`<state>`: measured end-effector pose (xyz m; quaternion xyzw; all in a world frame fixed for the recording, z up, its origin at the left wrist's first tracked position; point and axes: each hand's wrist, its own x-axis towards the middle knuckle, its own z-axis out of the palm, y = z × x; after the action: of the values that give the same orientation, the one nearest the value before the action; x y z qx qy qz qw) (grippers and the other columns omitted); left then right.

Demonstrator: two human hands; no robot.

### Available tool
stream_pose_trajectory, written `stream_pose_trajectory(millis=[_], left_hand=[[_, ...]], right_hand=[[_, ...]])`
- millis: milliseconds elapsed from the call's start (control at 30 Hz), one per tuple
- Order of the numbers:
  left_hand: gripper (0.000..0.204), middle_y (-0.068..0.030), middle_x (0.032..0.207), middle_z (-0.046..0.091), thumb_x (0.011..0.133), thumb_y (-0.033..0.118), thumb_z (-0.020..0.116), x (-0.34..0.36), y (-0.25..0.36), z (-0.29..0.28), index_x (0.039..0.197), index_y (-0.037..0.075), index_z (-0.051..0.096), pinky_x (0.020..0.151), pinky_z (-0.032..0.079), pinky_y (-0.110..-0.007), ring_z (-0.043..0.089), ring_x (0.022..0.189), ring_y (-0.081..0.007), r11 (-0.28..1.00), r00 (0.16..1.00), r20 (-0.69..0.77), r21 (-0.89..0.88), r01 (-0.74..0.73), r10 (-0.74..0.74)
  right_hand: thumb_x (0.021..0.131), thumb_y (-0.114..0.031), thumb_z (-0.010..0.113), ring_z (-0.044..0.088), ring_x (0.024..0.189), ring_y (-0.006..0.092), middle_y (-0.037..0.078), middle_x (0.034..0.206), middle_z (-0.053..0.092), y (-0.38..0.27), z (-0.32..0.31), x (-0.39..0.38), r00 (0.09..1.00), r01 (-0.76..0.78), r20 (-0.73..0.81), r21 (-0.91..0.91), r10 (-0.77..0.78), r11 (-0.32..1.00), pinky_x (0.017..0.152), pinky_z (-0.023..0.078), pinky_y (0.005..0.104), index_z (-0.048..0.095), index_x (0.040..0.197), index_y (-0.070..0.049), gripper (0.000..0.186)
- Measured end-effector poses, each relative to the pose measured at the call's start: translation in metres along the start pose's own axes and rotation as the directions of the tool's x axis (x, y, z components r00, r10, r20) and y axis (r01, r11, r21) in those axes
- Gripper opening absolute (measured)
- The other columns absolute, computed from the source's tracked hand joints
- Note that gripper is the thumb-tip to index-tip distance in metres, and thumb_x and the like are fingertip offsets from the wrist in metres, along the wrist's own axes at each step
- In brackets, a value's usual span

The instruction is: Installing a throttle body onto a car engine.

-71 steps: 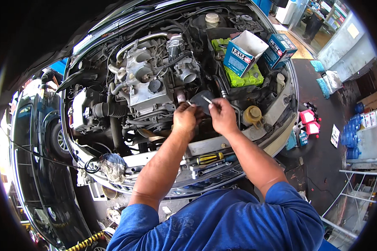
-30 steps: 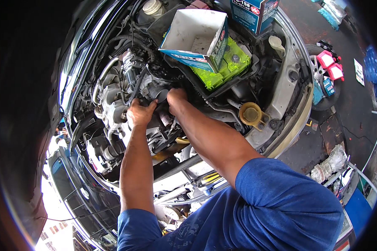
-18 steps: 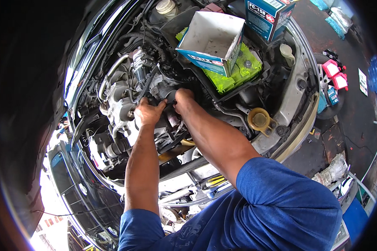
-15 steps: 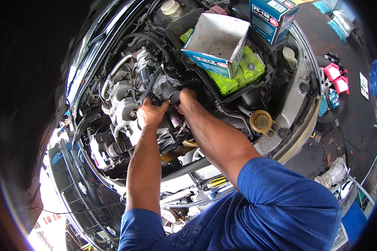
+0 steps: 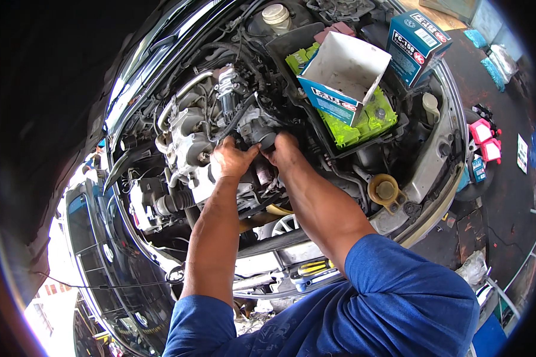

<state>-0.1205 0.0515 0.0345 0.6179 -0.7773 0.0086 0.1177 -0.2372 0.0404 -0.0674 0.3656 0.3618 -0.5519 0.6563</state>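
Both of my hands reach into the engine bay at a dark round part point(image 5: 267, 138) beside the metal engine point(image 5: 187, 146). My left hand point(image 5: 234, 156) is at its left, thumb against it and fingertips tucked out of sight among hoses. My right hand point(image 5: 286, 147) is curled at its right side, fingers mostly hidden. A corrugated hose point(image 5: 239, 113) runs just above my left hand, and a pinkish cylindrical part point(image 5: 263, 174) sits below, between my wrists.
An open box point(image 5: 345, 68) rests on the bright green battery point(image 5: 369, 122); another box point(image 5: 414, 50) stands behind. A yellowish reservoir point(image 5: 385, 190) is to the right. Screwdrivers point(image 5: 315, 268) lie along the front. A dark vehicle point(image 5: 92, 256), pink containers point(image 5: 485, 140) and a metal rack point(image 5: 524, 262) surround the car.
Both hands have moved from the front, where they held small parts, deeper in onto the dark round part. Over the last second they stay there while the view shifts.
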Motion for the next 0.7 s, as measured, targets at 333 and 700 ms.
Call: stream_pose_trajectory(millis=[333,700], left_hand=[[0.061,-0.0200,0.076,0.065,0.054,0.054,0.082,-0.005,-0.001,-0.014,0.075,0.001,0.059,0.070,0.051,-0.042,0.064,0.074,-0.0363,0.999,1.000,-0.007,0.039,0.017,-0.017],[0.061,-0.0176,0.090,0.067,0.058,0.056,0.077,-0.005,-0.005,-0.020,0.085,0.003,0.064,0.083,0.049,-0.041,0.064,0.090,-0.0337,0.991,0.983,0.130,0.061,0.119,-0.126]], right_hand=[[0.090,-0.021,0.049,0.064,0.078,0.0286,0.015,0.100,0.060,0.007,0.007,-0.029,0.997,0.065,0.047,-0.076,-0.061,0.995,0.054,0.056,0.0447,0.054,0.110,-0.005,0.026],[0.091,-0.018,0.046,0.064,0.078,0.0300,0.017,0.101,0.059,0.011,0.001,-0.032,0.988,0.091,0.135,-0.122,-0.074,0.988,0.055,0.057,0.0449,0.053,0.111,-0.003,0.026]])
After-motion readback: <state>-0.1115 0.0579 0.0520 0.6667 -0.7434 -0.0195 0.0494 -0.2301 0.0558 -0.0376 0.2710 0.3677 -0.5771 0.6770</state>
